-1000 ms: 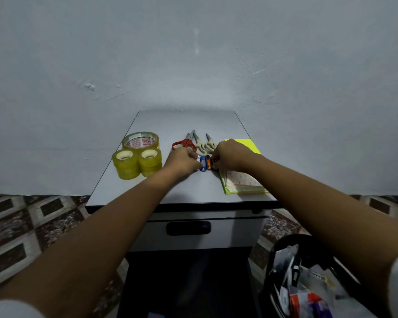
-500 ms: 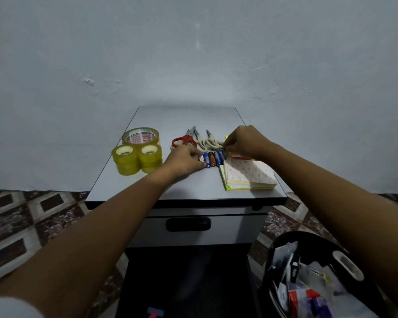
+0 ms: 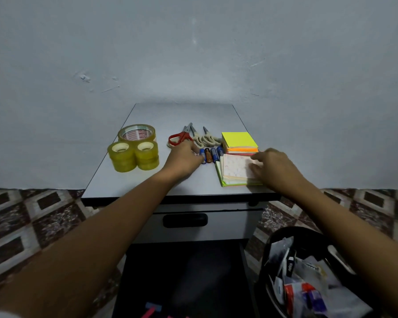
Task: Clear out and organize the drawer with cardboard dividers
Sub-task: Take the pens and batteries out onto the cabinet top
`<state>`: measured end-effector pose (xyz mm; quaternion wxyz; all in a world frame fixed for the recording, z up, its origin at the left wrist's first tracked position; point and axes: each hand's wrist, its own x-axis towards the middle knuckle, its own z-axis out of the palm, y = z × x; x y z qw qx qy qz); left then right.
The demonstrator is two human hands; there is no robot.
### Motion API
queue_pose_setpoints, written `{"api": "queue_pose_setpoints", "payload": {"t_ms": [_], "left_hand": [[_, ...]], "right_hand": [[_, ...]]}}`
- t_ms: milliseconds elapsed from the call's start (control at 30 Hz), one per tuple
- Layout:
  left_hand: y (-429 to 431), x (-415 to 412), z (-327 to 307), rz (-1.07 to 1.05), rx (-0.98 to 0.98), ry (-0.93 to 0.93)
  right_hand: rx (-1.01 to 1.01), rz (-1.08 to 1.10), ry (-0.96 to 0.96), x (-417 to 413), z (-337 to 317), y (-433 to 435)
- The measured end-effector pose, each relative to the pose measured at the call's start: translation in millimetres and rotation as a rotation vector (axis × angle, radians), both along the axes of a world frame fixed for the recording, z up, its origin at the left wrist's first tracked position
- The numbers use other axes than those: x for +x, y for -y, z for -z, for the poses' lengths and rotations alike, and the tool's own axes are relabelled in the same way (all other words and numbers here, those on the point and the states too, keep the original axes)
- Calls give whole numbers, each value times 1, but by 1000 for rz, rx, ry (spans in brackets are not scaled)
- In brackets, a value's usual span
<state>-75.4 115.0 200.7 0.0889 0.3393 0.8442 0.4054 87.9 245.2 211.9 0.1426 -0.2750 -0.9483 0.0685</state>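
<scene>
On the grey cabinet top (image 3: 147, 182) lies a row of several batteries (image 3: 210, 154). My left hand (image 3: 183, 158) touches the row's left end with its fingertips. To the right, a pale patterned notepad stack (image 3: 233, 169) lies near the front edge, and my right hand (image 3: 272, 167) rests on its right side with the fingers on the top sheet. A neon sticky-note block (image 3: 239, 138) sits just behind the pad. The drawer below, with a black handle (image 3: 185, 220), is closed.
Red scissors (image 3: 180, 137) and beige scissors (image 3: 205, 140) lie behind the batteries. Three tape rolls (image 3: 133, 152) stand at the left. A black basket (image 3: 308, 260) with wrappers and scraps sits on the floor at the lower right.
My right hand has come forward from the sticky-note block to the notepad stack. More of the battery row and the sticky notes now show. My left hand has stayed by the batteries.
</scene>
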Motion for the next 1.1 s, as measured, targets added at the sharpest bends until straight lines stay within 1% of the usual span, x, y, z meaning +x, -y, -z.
{"api": "queue_pose_setpoints", "payload": {"t_ms": [67, 133, 267, 333, 467, 667, 900, 1100], "left_hand": [[-4, 9, 1, 1, 60, 189], [-8, 17, 3, 3, 114, 379], [-15, 28, 2, 19, 124, 567], [-19, 29, 1, -3, 121, 634], [-23, 33, 0, -43, 151, 713], [-29, 47, -5, -30, 230, 806], [-29, 46, -3, -14, 224, 803], [-25, 41, -6, 45, 113, 746]], "right_hand": [[-93, 95, -79, 8, 8, -6], [-129, 125, -97, 11, 11, -9], [-188, 124, -131, 11, 10, -10], [-216, 138, -160, 9, 11, -11], [-266, 171, -159, 5, 12, -10], [-341, 213, -179, 3, 7, -12], [-359, 213, -176, 6, 3, -14], [-315, 209, -133, 4, 0, -14]]}}
